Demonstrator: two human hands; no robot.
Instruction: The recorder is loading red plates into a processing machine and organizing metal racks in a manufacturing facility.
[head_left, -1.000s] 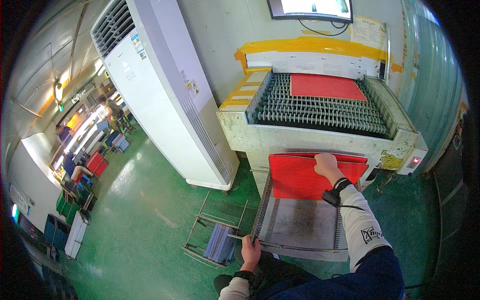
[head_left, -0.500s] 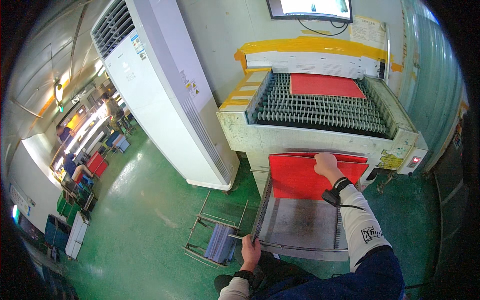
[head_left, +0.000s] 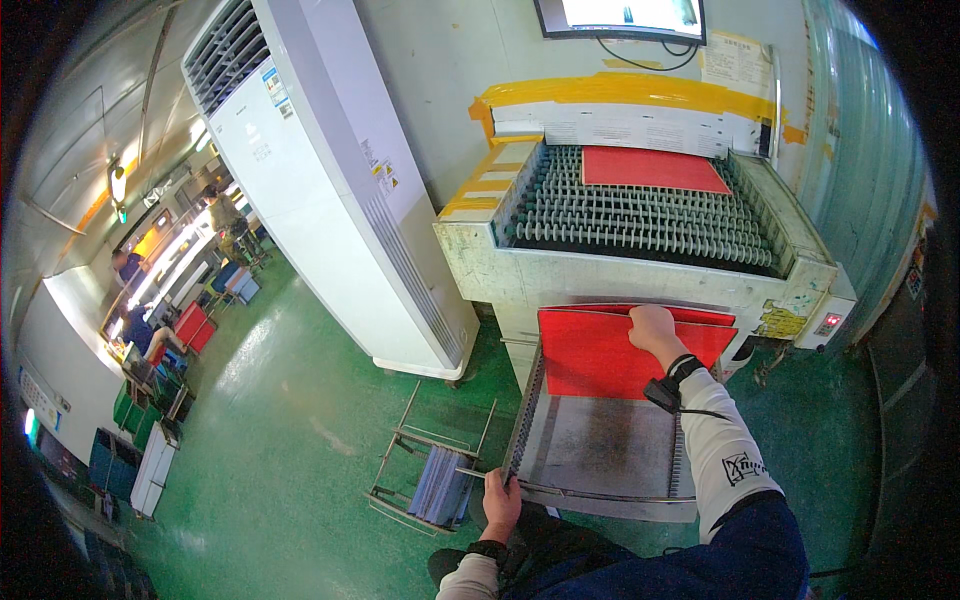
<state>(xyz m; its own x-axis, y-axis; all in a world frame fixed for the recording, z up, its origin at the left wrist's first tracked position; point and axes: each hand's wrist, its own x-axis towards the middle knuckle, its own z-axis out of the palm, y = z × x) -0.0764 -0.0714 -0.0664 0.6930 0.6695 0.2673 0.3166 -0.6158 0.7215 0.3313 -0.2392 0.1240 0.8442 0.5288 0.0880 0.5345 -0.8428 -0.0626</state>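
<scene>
My right hand (head_left: 655, 332) is closed on the top edge of a red board (head_left: 590, 360), with its fingers hidden behind the edge. The board leans upright at the far end of a metal rack (head_left: 610, 450) with toothed sides, and another red board (head_left: 700, 314) shows just behind it. My left hand (head_left: 502, 505) is wrapped round the near left corner of the rack. Beyond, a roller conveyor (head_left: 640, 235) carries a flat red panel (head_left: 655, 170) at its far end.
A tall white air conditioner (head_left: 340, 200) stands left of the conveyor machine. On the green floor (head_left: 290, 440) by my left hand is a wire rack (head_left: 440, 485) of grey sheets. A monitor (head_left: 620, 18) hangs above. People (head_left: 145, 325) sit at a bench far left.
The flat red panel on the rollers has shifted very slightly farther away. Both my hands and the rack stay in place.
</scene>
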